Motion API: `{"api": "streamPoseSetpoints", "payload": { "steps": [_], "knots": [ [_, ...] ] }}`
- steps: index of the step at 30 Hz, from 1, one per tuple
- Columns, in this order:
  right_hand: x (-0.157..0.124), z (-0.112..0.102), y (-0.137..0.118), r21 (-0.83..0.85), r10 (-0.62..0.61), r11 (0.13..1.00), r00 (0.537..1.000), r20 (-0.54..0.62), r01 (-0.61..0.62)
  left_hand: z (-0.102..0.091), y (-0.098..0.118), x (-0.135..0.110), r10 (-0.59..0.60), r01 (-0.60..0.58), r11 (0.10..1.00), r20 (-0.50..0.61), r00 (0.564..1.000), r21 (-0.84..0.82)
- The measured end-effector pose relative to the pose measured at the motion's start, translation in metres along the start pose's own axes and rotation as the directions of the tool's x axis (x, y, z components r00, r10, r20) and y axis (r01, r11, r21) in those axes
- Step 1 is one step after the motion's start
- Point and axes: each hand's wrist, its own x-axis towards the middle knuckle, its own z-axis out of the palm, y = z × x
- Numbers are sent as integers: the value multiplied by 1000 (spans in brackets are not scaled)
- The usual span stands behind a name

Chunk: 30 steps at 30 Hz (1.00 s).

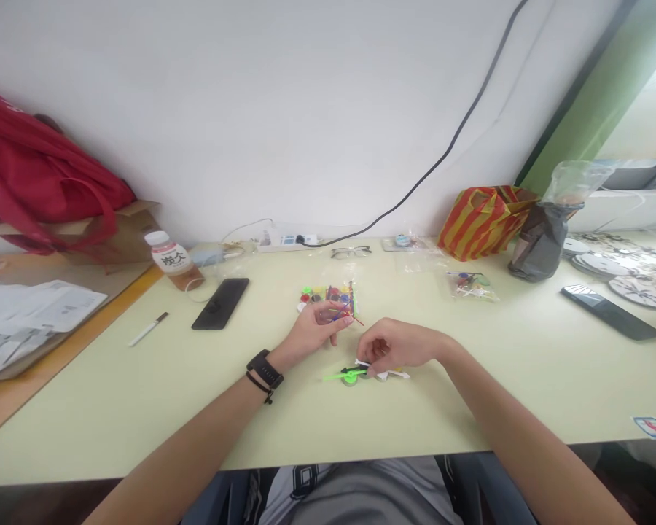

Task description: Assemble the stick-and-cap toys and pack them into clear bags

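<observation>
My left hand (320, 326) is closed in a pinch on thin red and blue clock hands (355, 318), whose ends stick out past the fingertips. Just beyond it lies a clear pack with several coloured round pieces (333, 295). My right hand (396, 345) has its fingers curled and pressed together over small parts on the table; what they hold is hidden. By its fingertips are a bright green clock hand (339, 375) on a round green piece, a black arrow-tipped pointer (348, 370) and a white arrow-tipped pointer (398, 375).
Left of my hands are a black phone (220, 304), a pen (149, 329) and a drink bottle (172, 260). Glasses (350, 252) and a power strip (287, 243) lie near the wall. Rightward are a parts bag (470, 286), striped bag (481, 222), another phone (609, 312) and round discs (637, 290).
</observation>
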Motion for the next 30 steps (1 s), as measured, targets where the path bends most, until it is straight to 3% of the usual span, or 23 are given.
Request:
{"api": "streamPoseSetpoints", "payload": {
  "steps": [9, 16, 22, 26, 30],
  "knots": [
    [-10, -13, -3, -58, 9, 998, 1000, -26, -10, 0, -4, 0, 48, -46, 998, 76, 996, -32],
    [-18, -22, -4, -94, -26, 995, 998, -55, 21, 2, -3, -3, 4, -10, 998, 95, 995, 64],
    [-23, -29, -9, -43, -36, 999, 991, -128, 31, 3, -4, -3, 85, -89, 996, 119, 989, 28],
    [-28, -40, -25, 56, -97, 991, 930, -355, 125, 3, -5, -4, 117, -120, 993, 137, 984, 13],
    [-32, -59, -63, 7, -160, 979, 791, -591, 203, 3, -11, -2, 130, -132, 991, 139, 982, 8]
  ]
}}
